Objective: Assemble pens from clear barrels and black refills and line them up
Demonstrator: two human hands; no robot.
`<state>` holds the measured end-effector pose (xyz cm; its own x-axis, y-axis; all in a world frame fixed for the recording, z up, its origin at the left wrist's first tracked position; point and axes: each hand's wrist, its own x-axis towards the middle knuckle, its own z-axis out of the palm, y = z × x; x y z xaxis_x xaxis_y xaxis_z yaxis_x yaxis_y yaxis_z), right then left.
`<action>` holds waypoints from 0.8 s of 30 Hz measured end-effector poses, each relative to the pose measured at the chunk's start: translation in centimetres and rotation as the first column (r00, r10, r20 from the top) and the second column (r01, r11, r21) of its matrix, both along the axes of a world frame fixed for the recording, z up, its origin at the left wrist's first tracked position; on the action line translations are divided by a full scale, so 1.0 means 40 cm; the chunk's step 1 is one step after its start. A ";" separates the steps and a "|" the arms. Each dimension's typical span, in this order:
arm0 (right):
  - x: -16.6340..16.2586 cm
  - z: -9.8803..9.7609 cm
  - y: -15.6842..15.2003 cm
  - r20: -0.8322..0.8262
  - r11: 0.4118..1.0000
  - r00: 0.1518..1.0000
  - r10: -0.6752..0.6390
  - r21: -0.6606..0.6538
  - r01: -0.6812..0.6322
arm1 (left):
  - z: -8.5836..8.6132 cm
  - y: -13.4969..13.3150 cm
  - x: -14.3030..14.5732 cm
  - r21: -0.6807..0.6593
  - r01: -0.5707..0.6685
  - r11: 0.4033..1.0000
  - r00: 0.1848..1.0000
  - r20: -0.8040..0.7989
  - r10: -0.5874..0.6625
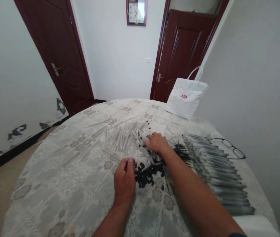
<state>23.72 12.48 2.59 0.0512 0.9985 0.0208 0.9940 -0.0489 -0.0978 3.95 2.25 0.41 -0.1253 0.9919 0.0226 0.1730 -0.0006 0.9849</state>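
My left hand (pixel 125 177) rests at the near side of the pile, thumb pressed against bent fingers; whatever is in that pinch is hidden. Beside it lies a heap of small black cylindrical pieces (pixel 146 176). My right hand (pixel 157 143) reaches over small translucent parts (pixel 144 152), its thumb and fingers a little apart and touching the pile. No held thing shows in it. Loose clear pen barrels (pixel 121 136) lie beyond both hands. Thin dark rods (pixel 180 151) stick out past my right forearm.
Rows of assembled-looking pens (pixel 218 171) lie to the right, near eyeglasses (pixel 231 148). A white bag (pixel 188 97) stands at the table's back right. The round table has a patterned cloth (pixel 80 194). Several long thin tubes (pixel 80 153) lie left of the barrels.
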 end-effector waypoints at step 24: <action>-0.138 -0.009 -0.267 -0.012 0.911 0.971 0.237 0.351 -0.218 | -0.013 0.003 -0.007 0.138 0.044 0.989 0.997 -0.067 -0.035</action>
